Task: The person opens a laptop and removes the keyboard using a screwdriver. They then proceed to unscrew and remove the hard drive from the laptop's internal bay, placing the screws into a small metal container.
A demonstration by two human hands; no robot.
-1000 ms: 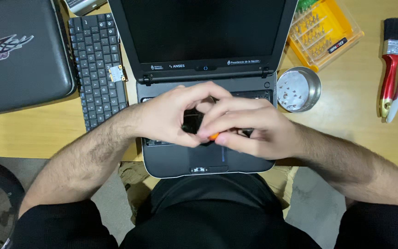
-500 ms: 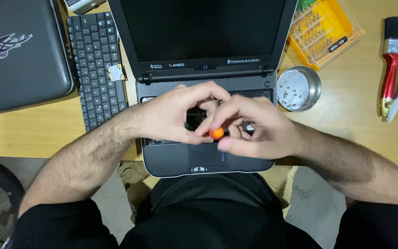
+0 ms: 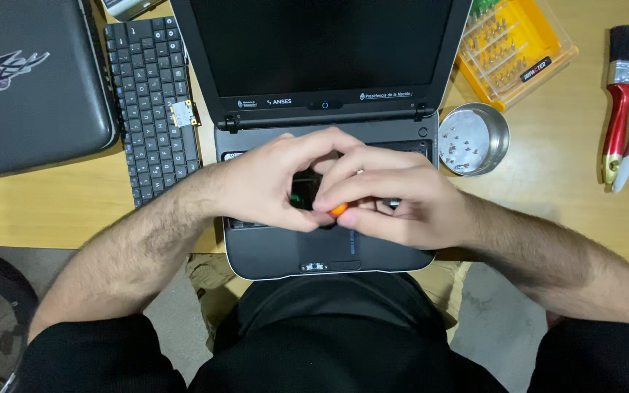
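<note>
A small dark laptop (image 3: 278,251) stands open on the wooden desk, its keyboard removed and the inside of the base exposed. Both my hands hover over that open bay. My right hand (image 3: 391,196) grips a small screwdriver with an orange cap (image 3: 338,209), pointed down into the base. My left hand (image 3: 271,182) curls around from the left, its fingertips meeting the right hand at the tool and steadying it. The tip and the spot it touches are hidden by my fingers.
The detached black keyboard (image 3: 151,102) lies left of the laptop with a small circuit card (image 3: 183,113) on it. A dark grey case (image 3: 27,80) is far left. A round metal dish with screws (image 3: 473,138), a yellow bit set (image 3: 511,47) and a red-handled brush (image 3: 624,102) are on the right.
The orange cap of the screwdriver has shifted slightly between my fingers, as if turned. Both hands stay over the same spot on the laptop base.
</note>
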